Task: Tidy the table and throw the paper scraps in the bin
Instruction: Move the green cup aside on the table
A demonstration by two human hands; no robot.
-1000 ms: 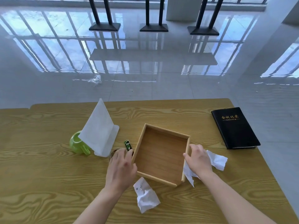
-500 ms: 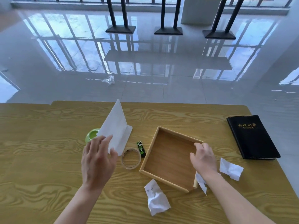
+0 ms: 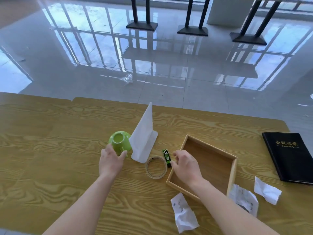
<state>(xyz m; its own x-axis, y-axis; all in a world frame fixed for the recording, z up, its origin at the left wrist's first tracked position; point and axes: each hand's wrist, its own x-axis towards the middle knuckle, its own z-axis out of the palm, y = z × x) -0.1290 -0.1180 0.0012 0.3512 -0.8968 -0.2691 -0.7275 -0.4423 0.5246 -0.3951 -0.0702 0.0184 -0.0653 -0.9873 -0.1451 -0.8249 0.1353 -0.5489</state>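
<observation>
Three crumpled white paper scraps lie near the front right of the table: one (image 3: 184,216) before the wooden tray (image 3: 210,145), one (image 3: 243,200) at its near right corner, one (image 3: 266,190) further right. My left hand (image 3: 111,161) grips the near side of a green cup (image 3: 119,140) that lies tipped over. My right hand (image 3: 184,164) hovers over the tray's left wall, its thumb and forefinger touching the near end of a small green pack (image 3: 166,156) on the table, not closed on it. No bin is in view.
A roll of clear tape (image 3: 156,167) lies between my hands. A folded white sheet (image 3: 144,139) stands upright beside the cup. A black notebook (image 3: 291,156) lies at the right edge. On the glossy floor beyond lie a plastic scrap (image 3: 126,78) and black stand bases (image 3: 192,30).
My left hand reached forward from the tape to the green cup. My right hand left the tray's right wall and crossed to the green pack. The view shifted left.
</observation>
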